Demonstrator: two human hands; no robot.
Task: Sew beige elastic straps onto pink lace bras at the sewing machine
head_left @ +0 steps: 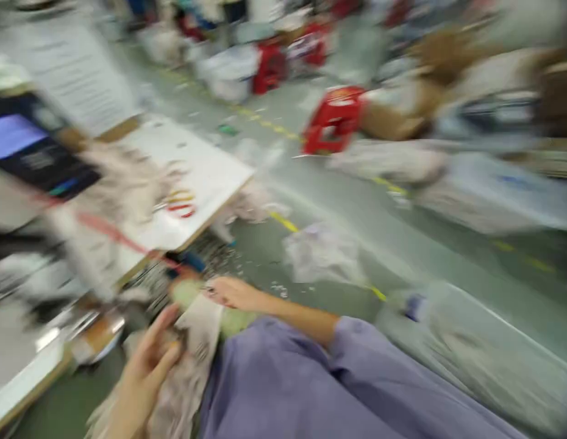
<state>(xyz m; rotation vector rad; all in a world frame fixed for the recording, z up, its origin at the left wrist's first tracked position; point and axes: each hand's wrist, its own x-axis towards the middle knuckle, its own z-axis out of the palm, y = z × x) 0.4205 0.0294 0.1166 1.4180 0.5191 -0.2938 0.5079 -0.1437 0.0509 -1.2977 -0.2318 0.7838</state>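
The frame is heavily motion-blurred; fine detail cannot be read.

The floor (338, 201) is grey-green with a yellow line running across it, and scraps of pale material lie scattered on it. A white surface (205, 171) occupies the left centre, its corner pointing toward the floor. Scissors (180, 203) with yellow and red handles lie on it near that corner. A dark screen (32, 152) stands at the far left. A red stool (333, 119) stands on the floor beyond the surface, well apart from the hands. A lilac garment (283, 384) covers the person's lap in the lower centre.

A pale cloth (199, 341) lies at the lower left, between the two hands and against the lap. The right hand (233, 294) reaches leftward from a lilac sleeve and rests on the upper edge of the cloth, fingers extended and close together; whether it grips the cloth cannot be determined. The left hand (149, 360) sits lower, just left of the cloth, fingers raised and loosely spread, fingertips touching the cloth edge. A firm grasp is not visible.
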